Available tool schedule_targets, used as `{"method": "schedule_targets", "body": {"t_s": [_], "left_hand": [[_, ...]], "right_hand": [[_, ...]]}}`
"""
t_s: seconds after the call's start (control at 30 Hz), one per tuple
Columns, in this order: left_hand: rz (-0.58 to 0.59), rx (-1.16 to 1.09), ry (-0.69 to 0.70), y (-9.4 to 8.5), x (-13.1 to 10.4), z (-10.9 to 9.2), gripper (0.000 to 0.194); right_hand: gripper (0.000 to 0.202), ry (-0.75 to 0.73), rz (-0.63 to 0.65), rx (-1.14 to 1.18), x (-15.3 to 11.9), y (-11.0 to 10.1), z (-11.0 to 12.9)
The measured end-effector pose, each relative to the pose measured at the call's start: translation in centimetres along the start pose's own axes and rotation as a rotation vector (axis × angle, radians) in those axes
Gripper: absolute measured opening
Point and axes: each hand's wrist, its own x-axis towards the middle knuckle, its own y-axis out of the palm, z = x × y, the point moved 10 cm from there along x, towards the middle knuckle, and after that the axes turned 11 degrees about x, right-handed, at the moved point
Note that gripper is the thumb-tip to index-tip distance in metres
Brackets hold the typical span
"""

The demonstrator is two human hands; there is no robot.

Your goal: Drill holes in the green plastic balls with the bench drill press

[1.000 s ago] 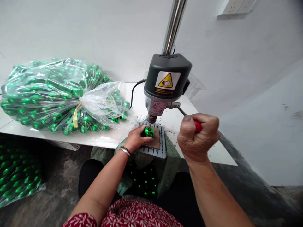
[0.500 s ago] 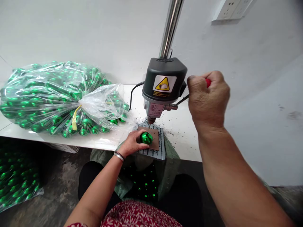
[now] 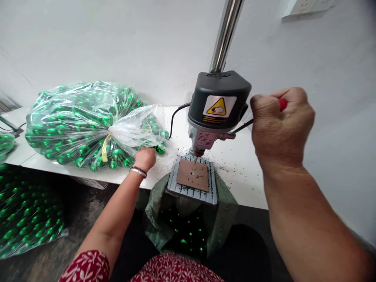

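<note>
My right hand (image 3: 282, 125) is closed round the red-knobbed feed lever (image 3: 245, 124) of a small drill press (image 3: 223, 100). Its thin bit points down over a brown board (image 3: 188, 182) on the grey slotted base (image 3: 213, 192); a small hole and dark crumbs mark the board. My left hand (image 3: 146, 158) is at the loose mouth of a clear plastic bag (image 3: 126, 127) packed with shiny green balls (image 3: 85, 149). Its fingers are hidden, so whatever they touch does not show. One green ball (image 3: 160, 149) lies just beyond it.
Below the base hangs a green woven sack (image 3: 158, 227) with green balls inside. Another bag of green balls (image 3: 29, 219) stands on the floor at left. Dark shavings litter the white table (image 3: 243, 176). A black cord (image 3: 173, 115) runs behind the press; a wall socket (image 3: 308, 8) is above.
My left hand has left the board and moved left to the bag's mouth. The green ball it held under the bit is gone from the board. My right hand stays on the lever.
</note>
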Motion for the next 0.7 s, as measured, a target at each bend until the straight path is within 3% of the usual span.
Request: {"method": "schedule_targets", "body": {"t_s": [0.1, 0.2, 0.3, 0.4, 0.53, 0.63, 0.7], "left_hand": [[0.061, 0.045, -0.074, 1.4, 2.6, 1.6, 0.035], [0.082, 0.057, -0.069, 2.5, 2.9, 1.9, 0.043], [0.032, -0.026, -0.028, 2.0, 1.0, 1.7, 0.049], [-0.060, -0.460, 0.052, 0.3, -2.3, 1.1, 0.061], [0.099, -1.113, 0.239, 0.0, -7.0, -2.5, 0.067], [0.236, -1.283, 0.316, 0.9, -8.9, -5.9, 0.066], [0.248, -1.252, 0.333, 1.5, -8.8, -7.5, 0.064]], "right_hand": [[0.021, -0.045, 0.021, 0.013, -0.1, 0.0, 0.3], [0.023, -0.076, 0.016, 0.031, -0.2, -0.1, 0.3], [0.024, -0.085, 0.014, 0.025, -0.2, -0.1, 0.1], [0.024, -0.098, 0.015, 0.036, -0.2, 0.0, 0.2], [0.024, -0.068, 0.009, 0.055, -0.2, 0.0, 0.2], [0.024, -0.022, 0.038, 0.072, -0.3, 0.2, 0.1], [0.024, -0.029, 0.061, 0.073, -0.3, 0.3, 0.3]]}}
